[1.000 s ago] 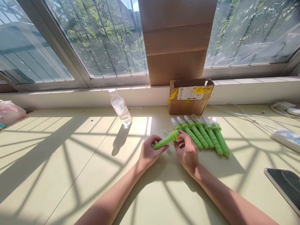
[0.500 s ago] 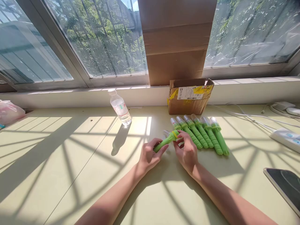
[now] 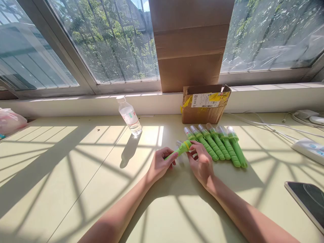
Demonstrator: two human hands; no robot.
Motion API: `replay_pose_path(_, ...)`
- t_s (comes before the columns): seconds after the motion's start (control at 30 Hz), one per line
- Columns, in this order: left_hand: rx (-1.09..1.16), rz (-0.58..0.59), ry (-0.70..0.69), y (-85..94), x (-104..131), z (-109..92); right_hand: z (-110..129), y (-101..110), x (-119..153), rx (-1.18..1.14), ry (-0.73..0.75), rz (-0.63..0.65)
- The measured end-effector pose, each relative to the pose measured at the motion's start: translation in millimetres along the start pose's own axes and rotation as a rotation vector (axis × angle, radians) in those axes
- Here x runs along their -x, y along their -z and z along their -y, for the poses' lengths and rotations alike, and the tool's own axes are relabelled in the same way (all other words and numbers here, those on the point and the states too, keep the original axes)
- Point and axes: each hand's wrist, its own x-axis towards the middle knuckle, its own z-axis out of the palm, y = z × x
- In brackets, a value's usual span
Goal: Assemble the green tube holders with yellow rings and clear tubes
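Observation:
A green stick (image 3: 181,150) with a yellow ring near its right end is held between both hands above the table. My left hand (image 3: 162,162) wraps round its lower left part. The fingertips of my right hand (image 3: 201,162) pinch the ringed end. A clear plastic piece (image 3: 180,158) lies on the table just behind and below the stick, partly hidden by it. Several green sticks with clear caps (image 3: 215,143) lie side by side, right of and beyond my right hand.
An open cardboard box (image 3: 205,106) stands at the back by the sill. A water bottle (image 3: 130,116) is upright at the back left. On the right are white cables, a power strip (image 3: 308,150) and a phone (image 3: 307,202). A pink bag (image 3: 11,120) sits far left.
My left hand has shifted its fingers on the stick and turned slightly, covering more of the lower end. The right hand stays almost where it was.

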Motion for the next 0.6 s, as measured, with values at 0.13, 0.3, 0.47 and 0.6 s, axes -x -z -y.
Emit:
replay_pose_path(0.13, 0.055, 0.058, 0.023, 3.1, -2.0, 0.5, 1.0, -0.5, 0.6, -0.018, -0.002, 0.019)
replay_pose_path(0.3, 0.022, 0.024, 0.034, 3.4, -3.1, 0.7, 1.7, -0.1, 0.9, -0.023, 0.011, 0.012)
replay_pose_path(0.47, 0.015, -0.018, 0.034, 1.0, -2.2, 0.6, 3.6, -0.1, 0.9, 0.014, 0.027, 0.014)
replay_pose_path(0.6, 0.002, -0.041, 0.005, -1.7, -0.9, 2.0, 2.7, -1.6, 1.5, 0.027, 0.035, 0.011)
